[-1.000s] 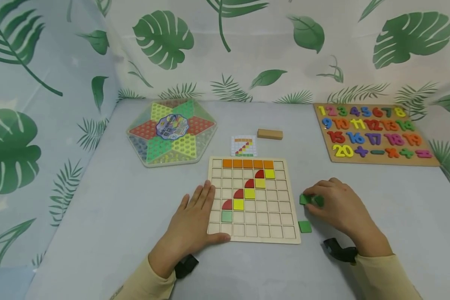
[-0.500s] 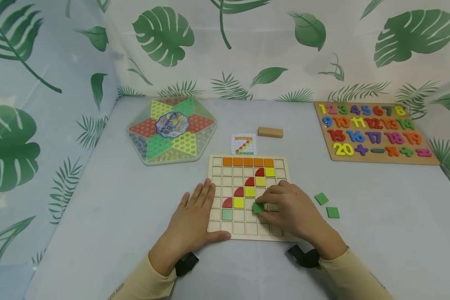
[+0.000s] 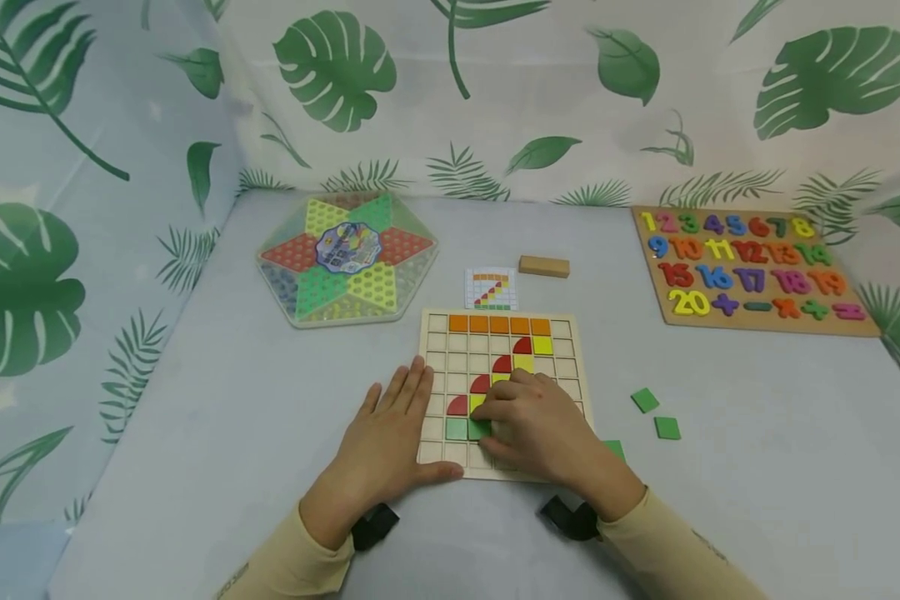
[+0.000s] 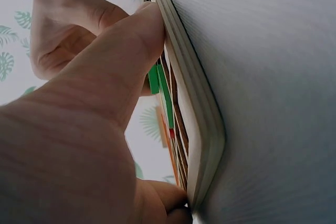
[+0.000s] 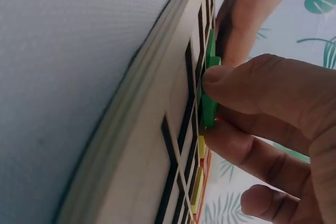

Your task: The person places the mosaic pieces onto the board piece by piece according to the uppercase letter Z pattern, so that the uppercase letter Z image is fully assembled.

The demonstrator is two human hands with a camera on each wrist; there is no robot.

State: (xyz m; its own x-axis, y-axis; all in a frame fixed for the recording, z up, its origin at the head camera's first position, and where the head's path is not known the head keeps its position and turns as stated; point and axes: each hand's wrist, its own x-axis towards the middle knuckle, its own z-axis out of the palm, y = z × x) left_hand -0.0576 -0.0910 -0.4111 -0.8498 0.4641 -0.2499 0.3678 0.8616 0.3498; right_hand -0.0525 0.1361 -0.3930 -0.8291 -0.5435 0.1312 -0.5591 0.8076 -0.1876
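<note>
My right hand [image 3: 543,425] pinches a green square tile [image 3: 479,430] between thumb and fingers, low on the wooden grid board [image 3: 456,362]. In the right wrist view, this tile [image 5: 210,106] stands right at the board's surface, beside another green tile [image 5: 211,43]. That neighbour, a paler green tile [image 3: 456,429] in the head view, lies in its cell to the left. Straight fingers of my left hand [image 3: 382,437] rest along the board's left edge, its thumb at the front edge. Orange tiles [image 3: 498,325] line the top row; red quarter-circles [image 3: 480,383] and yellow squares [image 3: 542,345] form a diagonal.
Two loose green tiles [image 3: 656,414] lie right of the board, and another green tile [image 3: 615,450] shows partly behind my right wrist. Behind the board are a pattern card [image 3: 491,289] and a wooden block [image 3: 543,267]. A hexagonal game board [image 3: 348,258] and number board [image 3: 753,271] stand farther back.
My right hand has come left from the loose green tiles, carrying one across the board to the cell beside the paler green tile. My left hand has stayed on the board's edge.
</note>
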